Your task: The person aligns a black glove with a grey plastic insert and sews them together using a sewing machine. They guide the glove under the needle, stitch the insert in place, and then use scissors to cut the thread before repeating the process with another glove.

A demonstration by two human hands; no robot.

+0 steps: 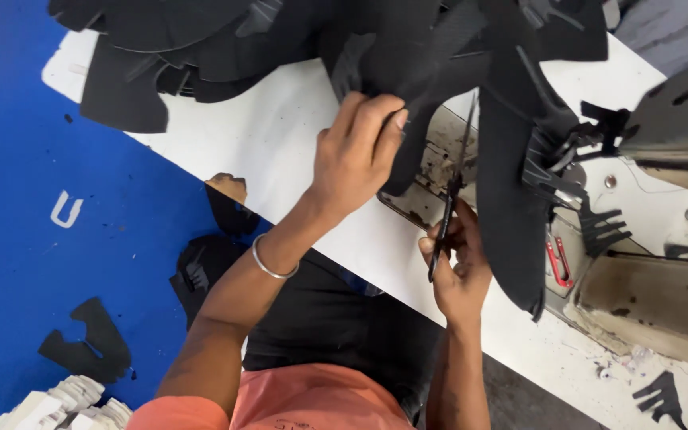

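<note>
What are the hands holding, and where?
Left hand pinches a black fabric piece at its edge; right hand grips scissors by the handles.

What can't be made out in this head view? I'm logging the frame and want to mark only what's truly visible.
- Scissors blade tips: hidden among the black fabric pieces in the head view.
- Right hand: its fingers curl round the handles, hiding their shape.
- Left hand: its fingertips are buried in the fabric.
- Machine: cut off by the right edge.
- Red tool: too small to identify.
</note>
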